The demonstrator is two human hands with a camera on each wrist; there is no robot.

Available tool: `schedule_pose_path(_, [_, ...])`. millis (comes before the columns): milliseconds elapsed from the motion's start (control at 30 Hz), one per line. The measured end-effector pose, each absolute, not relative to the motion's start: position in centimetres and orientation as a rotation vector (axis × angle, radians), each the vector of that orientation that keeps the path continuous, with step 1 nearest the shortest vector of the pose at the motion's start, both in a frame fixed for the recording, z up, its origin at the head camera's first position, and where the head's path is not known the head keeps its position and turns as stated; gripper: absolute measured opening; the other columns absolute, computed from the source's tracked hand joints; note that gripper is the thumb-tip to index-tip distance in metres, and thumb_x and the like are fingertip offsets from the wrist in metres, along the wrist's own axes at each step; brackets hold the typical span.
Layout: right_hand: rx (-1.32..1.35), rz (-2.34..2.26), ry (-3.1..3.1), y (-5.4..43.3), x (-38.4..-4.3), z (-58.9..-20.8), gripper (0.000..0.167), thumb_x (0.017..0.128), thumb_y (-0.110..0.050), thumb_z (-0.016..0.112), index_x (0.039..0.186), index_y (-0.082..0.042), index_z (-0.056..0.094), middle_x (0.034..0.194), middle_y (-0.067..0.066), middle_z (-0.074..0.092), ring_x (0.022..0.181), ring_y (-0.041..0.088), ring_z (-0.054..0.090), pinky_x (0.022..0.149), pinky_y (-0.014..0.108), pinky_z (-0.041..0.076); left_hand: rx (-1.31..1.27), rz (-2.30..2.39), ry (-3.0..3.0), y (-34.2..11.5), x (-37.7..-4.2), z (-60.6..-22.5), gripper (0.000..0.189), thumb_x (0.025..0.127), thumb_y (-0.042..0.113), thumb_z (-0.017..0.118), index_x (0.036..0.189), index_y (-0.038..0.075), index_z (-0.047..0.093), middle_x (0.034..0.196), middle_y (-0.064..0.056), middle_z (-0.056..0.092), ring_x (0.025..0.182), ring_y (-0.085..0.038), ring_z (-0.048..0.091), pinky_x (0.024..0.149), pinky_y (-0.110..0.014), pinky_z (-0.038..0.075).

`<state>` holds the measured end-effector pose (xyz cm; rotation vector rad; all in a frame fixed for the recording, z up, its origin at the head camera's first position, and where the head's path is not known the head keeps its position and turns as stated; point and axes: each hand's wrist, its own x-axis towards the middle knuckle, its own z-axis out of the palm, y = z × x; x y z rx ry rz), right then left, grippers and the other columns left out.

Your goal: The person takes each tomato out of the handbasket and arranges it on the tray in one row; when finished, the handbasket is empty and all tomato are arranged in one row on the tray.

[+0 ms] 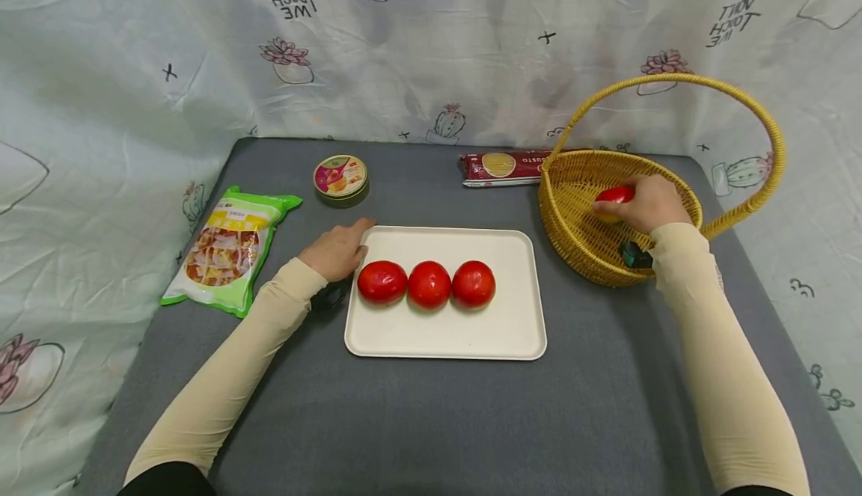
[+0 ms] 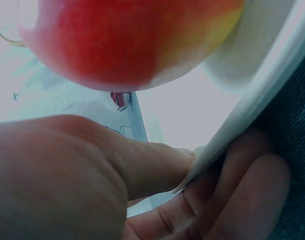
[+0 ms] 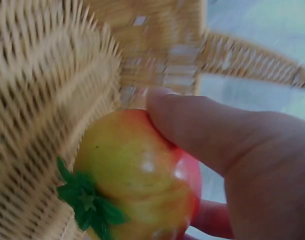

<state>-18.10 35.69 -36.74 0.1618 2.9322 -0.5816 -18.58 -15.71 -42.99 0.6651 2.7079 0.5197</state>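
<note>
My left hand (image 1: 338, 250) pinches the upper left rim of a white tray (image 1: 444, 337). In the left wrist view the thumb (image 2: 152, 167) lies over the rim, with fingers curled beneath it. Three red tomatoes (image 1: 429, 285) sit in a row on the tray; the leftmost tomato (image 2: 127, 45) is close to this hand and shows a yellow patch. Over at the yellow wicker basket (image 1: 579, 253), my right hand (image 1: 655, 204) grips another tomato (image 3: 137, 175), red and yellow with a green leafy top. It is held within the basket's rim; whether it touches the bottom I cannot tell.
A green and white food bag (image 1: 225, 249) lies at the left, near a round tin (image 1: 341, 179). Behind the tray is a dark red biscuit pack (image 1: 501, 168), partly hidden by the basket. The basket's tall handle (image 1: 774, 137) arches up at the right. A printed curtain (image 1: 431, 47) hangs behind.
</note>
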Motion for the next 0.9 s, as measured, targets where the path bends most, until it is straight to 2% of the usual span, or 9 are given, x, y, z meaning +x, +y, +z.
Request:
schedule_pose_path(233, [0.176,-0.753,3.012,33.0,-15.2,-35.7,0.086,0.096,-0.053,0.074,0.146,0.01,0.046,0.134,0.038,0.055,0.115,0.055,0.052,0.093,0.07,0.049,0.638,0.517,2.693,-15.7,-18.6,-42.9,0.051,0.105,0.007,0.059,0.152,-0.005,0.044,0.128,-0.032,0.067,0.1,-0.042,0.071,0.095,-0.058,0.056])
schedule_pose_path(400, [0.039,-0.88,3.085,31.1,-13.1,-35.1,0.086,0.095,-0.043,0.08,0.156,0.004,0.043,0.141,0.033,0.051,0.12,0.051,0.049,0.095,0.07,0.05,0.644,0.516,2.698,-15.6,-18.6,-42.9,0.05,0.104,0.006,0.059,0.151,-0.005,0.045,0.126,-0.032,0.068,0.098,-0.041,0.072,0.093,-0.058,0.057])
schedule_pose_path(467, [-0.057,-0.936,3.1,30.2,-12.4,-35.2,0.083,0.092,-0.036,0.085,0.155,0.002,0.047,0.141,0.03,0.051,0.121,0.048,0.049,0.093,0.067,0.052,0.647,0.514,2.702,-15.6,-18.6,-42.8,0.05,0.104,0.006,0.059,0.151,-0.006,0.045,0.125,-0.032,0.068,0.095,-0.04,0.071,0.091,-0.057,0.058])
schedule_pose_path(567, [-0.201,-1.018,3.091,29.0,-11.4,-35.9,0.078,0.087,-0.027,0.09,0.15,0.0,0.052,0.136,0.023,0.054,0.12,0.041,0.052,0.089,0.049,0.055,0.64,0.517,2.701,-15.5,-18.6,-42.7,0.05,0.104,0.006,0.059,0.151,-0.006,0.045,0.125,-0.032,0.068,0.093,-0.039,0.07,0.091,-0.057,0.058])
schedule_pose_path(633, [-0.309,-1.077,3.062,28.3,-10.9,-36.5,0.078,0.084,-0.022,0.092,0.148,0.0,0.052,0.136,0.02,0.056,0.119,0.037,0.055,0.092,0.045,0.056,0.639,0.523,2.702,-15.5,-18.6,-42.7,0.05,0.104,0.006,0.059,0.151,-0.006,0.045,0.125,-0.032,0.068,0.092,-0.038,0.07,0.091,-0.057,0.058])
schedule_pose_path(700, [-0.426,-1.102,3.032,27.6,-10.5,-37.1,0.077,0.083,-0.018,0.094,0.146,-0.001,0.053,0.135,0.018,0.058,0.118,0.035,0.058,0.093,0.046,0.058,0.639,0.53,2.702,-15.5,-18.5,-42.7,0.05,0.104,0.005,0.058,0.151,-0.006,0.045,0.124,-0.032,0.068,0.091,-0.038,0.07,0.09,-0.057,0.058])
schedule_pose_path(800, [-0.603,-1.068,2.996,26.8,-10.2,-38.1,0.079,0.079,-0.014,0.096,0.145,-0.002,0.054,0.136,0.018,0.061,0.118,0.036,0.06,0.096,0.059,0.056,0.641,0.527,2.707,-15.5,-18.4,-42.7,0.05,0.103,0.006,0.059,0.15,-0.005,0.045,0.122,-0.031,0.069,0.089,-0.037,0.07,0.09,-0.058,0.058])
schedule_pose_path(900, [-0.727,-0.98,2.972,26.2,-10.0,-38.8,0.082,0.075,-0.012,0.098,0.144,-0.003,0.055,0.136,0.017,0.063,0.119,0.036,0.062,0.096,0.06,0.056,0.646,0.527,2.707,-15.5,-18.5,-42.8,0.05,0.103,0.006,0.059,0.15,-0.005,0.045,0.123,-0.031,0.069,0.091,-0.037,0.07,0.093,-0.058,0.057])
